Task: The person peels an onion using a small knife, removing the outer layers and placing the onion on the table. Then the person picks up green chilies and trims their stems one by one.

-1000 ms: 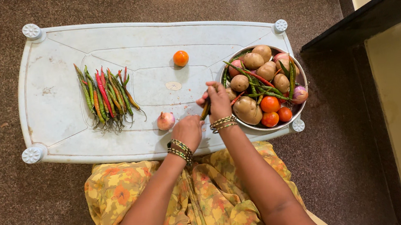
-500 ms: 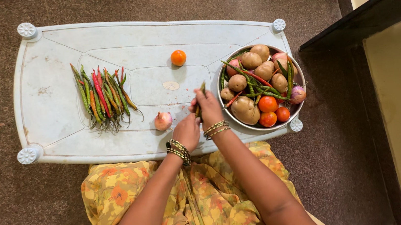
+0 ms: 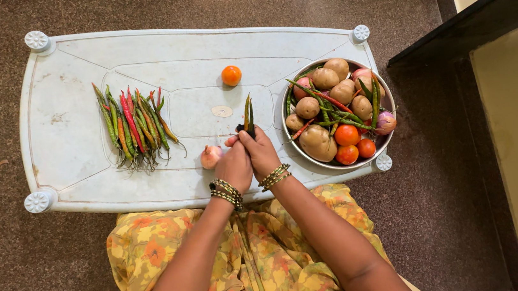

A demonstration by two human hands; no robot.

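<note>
A: Left to right. Row of chillies (image 3: 134, 128) laid out at the table's (image 3: 59, 76) left; small onion (image 3: 211, 157) just beside the left hand (image 3: 233, 166).

B: Grips?

A: Both hands meet at the near edge. The right hand (image 3: 262, 153) is pinched shut on a few green chillies (image 3: 247, 113), tips pointing away. The left hand's hold cannot be told.

B: Step?

A: Likely sorting chillies out of the steel bowl (image 3: 286, 95) at right. Setting these beside the row calls for a leftward carry past the onion.

chilli pile (image 3: 135, 127) left; bowl (image 3: 389, 139) right on table (image 3: 71, 62)
</note>
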